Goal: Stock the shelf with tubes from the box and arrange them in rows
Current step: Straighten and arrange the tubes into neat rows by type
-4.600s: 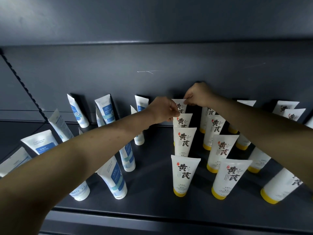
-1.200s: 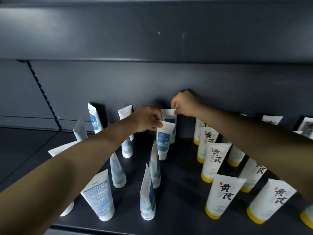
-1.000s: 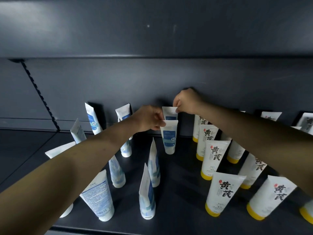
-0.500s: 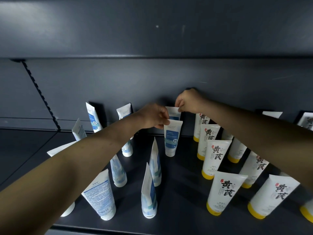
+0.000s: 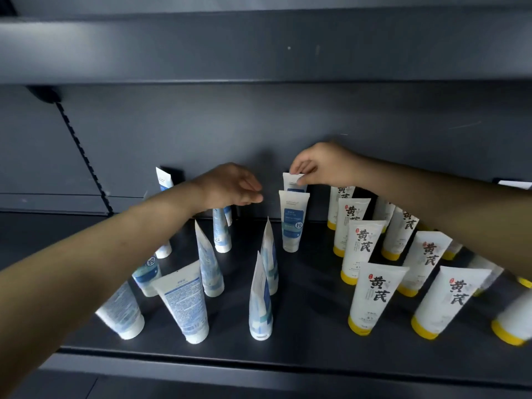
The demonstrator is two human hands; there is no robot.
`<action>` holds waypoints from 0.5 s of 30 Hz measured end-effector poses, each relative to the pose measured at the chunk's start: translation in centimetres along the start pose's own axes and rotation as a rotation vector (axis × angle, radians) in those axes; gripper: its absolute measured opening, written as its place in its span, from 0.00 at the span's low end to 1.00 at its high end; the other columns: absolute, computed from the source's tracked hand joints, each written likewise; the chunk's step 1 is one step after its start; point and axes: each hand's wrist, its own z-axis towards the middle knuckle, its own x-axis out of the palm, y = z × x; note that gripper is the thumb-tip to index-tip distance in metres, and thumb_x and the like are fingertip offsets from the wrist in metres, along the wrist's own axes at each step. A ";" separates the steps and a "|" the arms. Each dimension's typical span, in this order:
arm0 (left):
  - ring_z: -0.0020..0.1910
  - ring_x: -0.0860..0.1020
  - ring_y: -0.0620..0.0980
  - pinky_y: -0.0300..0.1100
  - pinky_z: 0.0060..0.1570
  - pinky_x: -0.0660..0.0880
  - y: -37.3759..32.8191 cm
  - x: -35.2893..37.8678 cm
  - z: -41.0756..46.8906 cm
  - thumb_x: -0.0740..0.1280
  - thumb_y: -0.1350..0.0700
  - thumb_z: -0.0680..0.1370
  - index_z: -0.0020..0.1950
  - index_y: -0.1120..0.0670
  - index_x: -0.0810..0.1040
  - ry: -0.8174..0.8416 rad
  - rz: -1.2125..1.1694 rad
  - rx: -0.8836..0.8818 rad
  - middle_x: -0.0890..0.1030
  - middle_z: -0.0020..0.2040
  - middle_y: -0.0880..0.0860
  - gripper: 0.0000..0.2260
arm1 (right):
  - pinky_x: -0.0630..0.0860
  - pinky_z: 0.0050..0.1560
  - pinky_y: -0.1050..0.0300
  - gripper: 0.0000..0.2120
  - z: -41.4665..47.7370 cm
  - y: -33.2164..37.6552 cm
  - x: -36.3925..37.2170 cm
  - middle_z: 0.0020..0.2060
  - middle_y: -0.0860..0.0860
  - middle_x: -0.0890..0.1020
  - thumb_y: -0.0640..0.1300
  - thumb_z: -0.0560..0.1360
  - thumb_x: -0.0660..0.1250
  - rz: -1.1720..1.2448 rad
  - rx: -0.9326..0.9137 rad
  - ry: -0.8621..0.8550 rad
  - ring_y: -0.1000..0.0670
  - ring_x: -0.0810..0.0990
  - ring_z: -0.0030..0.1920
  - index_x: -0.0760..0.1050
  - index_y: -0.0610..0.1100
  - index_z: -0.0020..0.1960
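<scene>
Tubes are stood on the shelf: approx. 11 blue-label at left, min. 10 yellow-capped at right (far-right ones blurred). Rearmost blue tube, by the back wall, is pinched at its top by the right hand. Left hand is held loosely spread, nothing gripped, just left of the next tube. Bare strips are seen btwn the groups & along the front lip.

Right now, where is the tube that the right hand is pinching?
The pinched tube stands by the back wall mid-shelf in the head view, directly behind another blue-label tube and left of the yellow-capped tubes.
</scene>
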 end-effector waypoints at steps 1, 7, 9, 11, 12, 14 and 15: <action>0.47 0.80 0.50 0.25 0.40 0.74 0.0 -0.3 -1.2 0.71 0.60 0.74 0.57 0.60 0.78 -0.008 0.027 0.007 0.82 0.52 0.56 0.12 | 0.76 0.54 0.60 0.13 -0.7 0.8 0.1 0.50 0.46 0.83 0.37 0.70 0.73 0.002 -0.034 0.024 0.49 0.82 0.51 0.79 0.39 0.54; 0.49 0.82 0.51 0.41 0.53 0.79 -0.6 0.1 -6.8 0.71 0.53 0.74 0.54 0.59 0.80 0.236 0.050 -0.071 0.83 0.51 0.58 0.12 | 0.73 0.60 0.63 0.19 -3.6 5.2 1.2 0.57 0.54 0.80 0.41 0.72 0.72 0.032 -0.164 0.279 0.56 0.78 0.58 0.77 0.47 0.61; 0.47 0.81 0.51 0.42 0.52 0.80 -0.9 0.9 -8.0 0.71 0.52 0.74 0.53 0.60 0.80 0.303 0.062 -0.081 0.82 0.50 0.61 0.14 | 0.73 0.61 0.63 0.20 -4.0 6.0 1.8 0.58 0.56 0.79 0.41 0.72 0.72 0.029 -0.175 0.351 0.56 0.77 0.59 0.75 0.48 0.63; 0.45 0.80 0.50 0.42 0.50 0.80 -1.0 1.7 -8.6 0.71 0.51 0.74 0.51 0.61 0.80 0.333 0.064 -0.094 0.82 0.49 0.60 0.14 | 0.74 0.59 0.63 0.19 -4.2 6.5 2.4 0.58 0.55 0.79 0.42 0.72 0.72 -0.011 -0.185 0.392 0.56 0.77 0.58 0.76 0.49 0.63; 0.44 0.80 0.49 0.41 0.49 0.80 -1.1 2.1 -8.8 0.71 0.50 0.74 0.50 0.61 0.80 0.337 0.064 -0.102 0.83 0.47 0.59 0.15 | 0.75 0.57 0.63 0.18 -4.2 6.6 2.7 0.57 0.54 0.80 0.43 0.72 0.72 -0.034 -0.187 0.395 0.55 0.78 0.56 0.77 0.49 0.61; 0.43 0.81 0.48 0.39 0.46 0.80 -1.2 2.5 -9.0 0.70 0.49 0.74 0.50 0.61 0.80 0.335 0.063 -0.120 0.83 0.44 0.55 0.15 | 0.76 0.53 0.62 0.15 -4.3 6.8 3.1 0.52 0.52 0.82 0.43 0.72 0.72 -0.046 -0.177 0.377 0.55 0.80 0.52 0.79 0.48 0.58; 0.43 0.81 0.47 0.39 0.45 0.81 -1.3 2.6 -9.1 0.70 0.49 0.74 0.50 0.61 0.80 0.333 0.057 -0.126 0.82 0.44 0.54 0.15 | 0.77 0.51 0.63 0.13 -4.3 6.9 3.3 0.48 0.52 0.83 0.43 0.71 0.72 -0.043 -0.164 0.356 0.57 0.81 0.48 0.80 0.47 0.56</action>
